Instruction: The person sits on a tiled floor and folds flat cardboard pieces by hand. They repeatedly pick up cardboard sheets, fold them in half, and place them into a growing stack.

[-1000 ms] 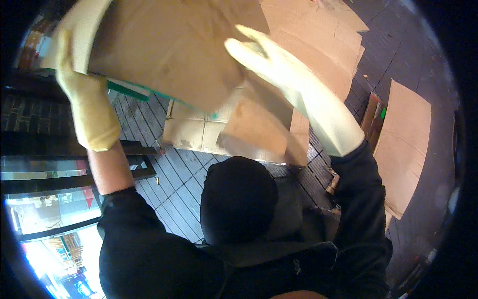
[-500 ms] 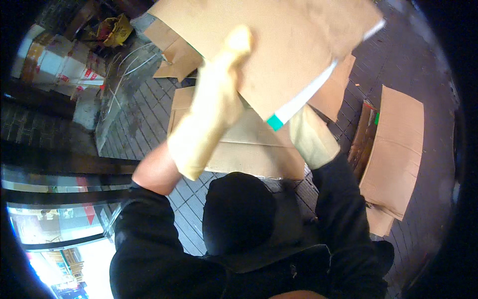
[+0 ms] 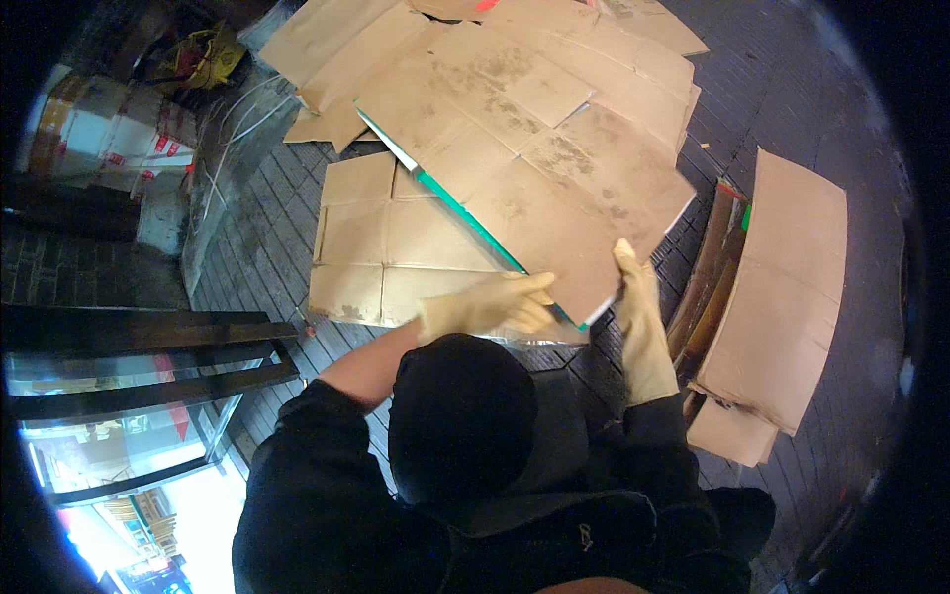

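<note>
Both my hands wear pale yellow gloves and hold the near edge of a large flattened cardboard sheet [image 3: 534, 148] with a green and white underside edge. My left hand [image 3: 485, 305] grips the sheet's near corner from the left. From the right, my right hand [image 3: 638, 322] clasps the same corner, fingers pointing up along the edge. The sheet slopes away from me over another flattened carton [image 3: 381, 247] that lies on the dark tiled floor. My black hood [image 3: 460, 416] hides the floor just below my hands.
More flattened cartons lie at the far side [image 3: 317, 40]. A stack of cardboard [image 3: 782, 297] leans at the right. White printed boxes [image 3: 109, 139] and a wire frame [image 3: 223, 148] stand at the left, with dark rails [image 3: 148, 346] over a window below.
The cardboard sheet has come down from close overhead to a low slope over the cartons on the floor. Both hands have dropped to its near corner.
</note>
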